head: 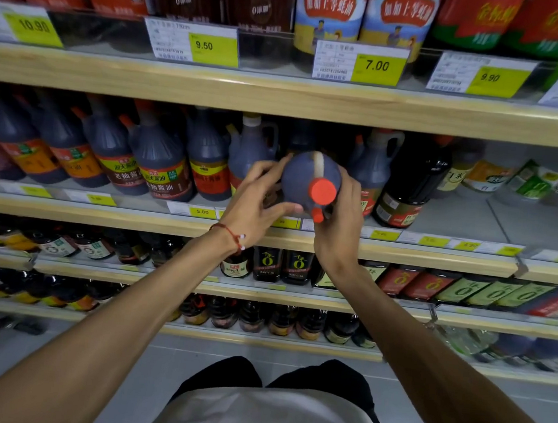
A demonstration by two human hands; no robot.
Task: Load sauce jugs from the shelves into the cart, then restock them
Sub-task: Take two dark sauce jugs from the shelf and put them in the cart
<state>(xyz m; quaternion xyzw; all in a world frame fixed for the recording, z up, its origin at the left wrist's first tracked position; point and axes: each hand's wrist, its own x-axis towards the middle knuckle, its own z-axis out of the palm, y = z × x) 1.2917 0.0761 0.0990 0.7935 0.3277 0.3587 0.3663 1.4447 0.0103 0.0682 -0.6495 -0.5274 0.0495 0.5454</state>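
Note:
A dark sauce jug (pixel 303 176) with a red cap points toward me at the front edge of the second shelf (pixel 98 216). My left hand (pixel 254 202) cups its left side and underside, fingers spread around it. Gripping its right side, near the cap and a smaller red spout, is my right hand (pixel 340 217). Both hands carry the jug in a gap in the row of jugs. The jug's label and base are hidden from view.
Similar dark jugs (pixel 159 161) line the second shelf to the left; two more jugs (pixel 375 166) stand right of the gap, then bare shelf (pixel 459 216). Bottles fill the shelves above and below. No cart is visible. Grey floor lies beneath me.

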